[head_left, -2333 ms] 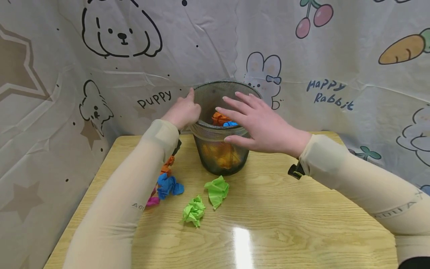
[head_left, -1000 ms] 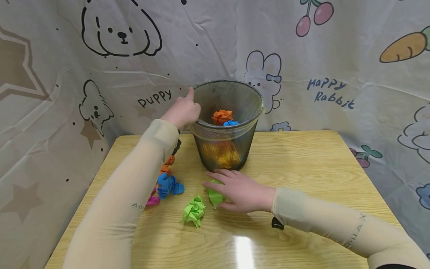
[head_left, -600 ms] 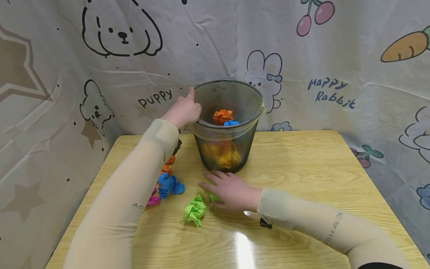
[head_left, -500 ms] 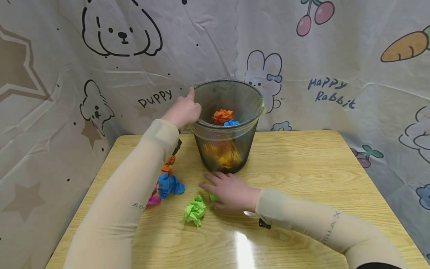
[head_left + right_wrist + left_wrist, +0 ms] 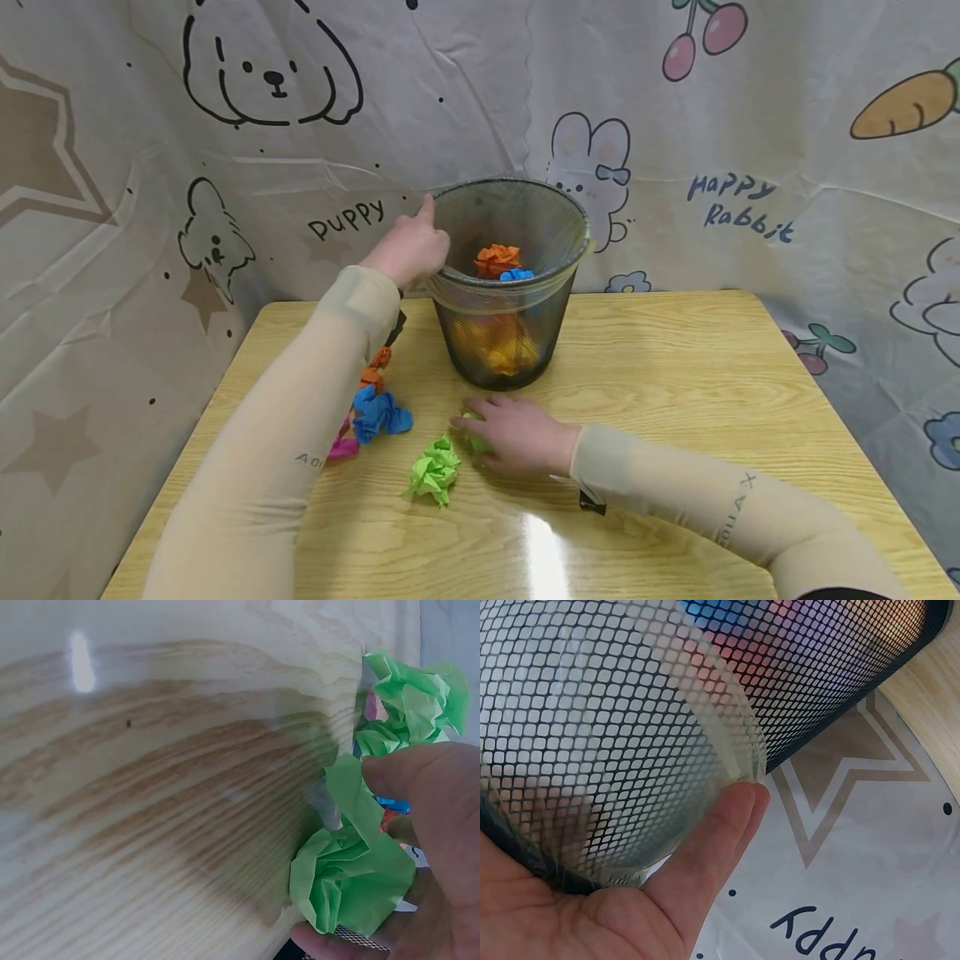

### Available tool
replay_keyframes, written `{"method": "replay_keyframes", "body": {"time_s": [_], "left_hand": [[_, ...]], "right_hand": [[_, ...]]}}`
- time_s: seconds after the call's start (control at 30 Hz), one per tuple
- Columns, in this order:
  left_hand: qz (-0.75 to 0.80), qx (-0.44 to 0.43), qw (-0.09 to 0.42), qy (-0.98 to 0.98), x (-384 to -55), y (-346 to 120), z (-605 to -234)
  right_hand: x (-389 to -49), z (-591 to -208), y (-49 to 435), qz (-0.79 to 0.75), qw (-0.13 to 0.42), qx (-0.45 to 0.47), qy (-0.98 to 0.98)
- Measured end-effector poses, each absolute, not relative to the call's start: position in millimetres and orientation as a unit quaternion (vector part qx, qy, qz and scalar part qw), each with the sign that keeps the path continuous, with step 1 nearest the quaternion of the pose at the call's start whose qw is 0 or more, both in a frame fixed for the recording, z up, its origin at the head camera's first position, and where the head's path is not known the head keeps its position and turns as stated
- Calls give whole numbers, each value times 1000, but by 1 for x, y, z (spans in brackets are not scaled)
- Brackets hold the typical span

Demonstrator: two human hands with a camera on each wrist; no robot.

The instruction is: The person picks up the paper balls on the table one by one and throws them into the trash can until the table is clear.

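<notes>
My left hand grips the rim of a black mesh wastebasket at its left side. In the left wrist view, thumb and fingers lie on either side of the rim, over a clear plastic liner. On the table, my right hand holds a crumpled green paper between thumb and fingers, and in the head view the hand hides most of it. Just left of that hand lies a second crumpled green paper. Orange paper and blue paper show inside the wastebasket, with yellow paper through its mesh.
Beside my left forearm lie crumpled blue paper, orange paper and pink paper, partly hidden by the sleeve. The wooden table meets a printed cloth backdrop behind the wastebasket.
My right hand has come down from above the wastebasket to the green paper, closed its fingers on it and drawn slightly back from the wastebasket's base. The left hand stays at the rim.
</notes>
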State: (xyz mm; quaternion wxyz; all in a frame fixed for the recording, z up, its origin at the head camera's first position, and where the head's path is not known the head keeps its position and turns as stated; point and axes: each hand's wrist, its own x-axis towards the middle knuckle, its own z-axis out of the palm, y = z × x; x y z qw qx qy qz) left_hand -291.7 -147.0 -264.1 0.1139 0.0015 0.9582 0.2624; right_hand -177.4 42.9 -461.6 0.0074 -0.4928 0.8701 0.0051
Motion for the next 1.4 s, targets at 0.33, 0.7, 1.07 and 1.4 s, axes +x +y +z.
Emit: {"method": "replay_keyframes", "body": {"time_s": [0.33,0.7,1.07,1.4], "left_hand": [[260,-1,114,959,-291,-147,-264],[254,-1,116,960,-290,-148,-263],[250,7,117,961,-290,-147,-262],[253,8,115,960,-290,-148,-262]], "right_hand": [[-170,-460,44,7,29,-493,870],[-169,-466,46,7,2,-529,849],[-170,-472,48,-11,-11,-542,840],[-168,-465,53,-40,-26,-570,820]]}}
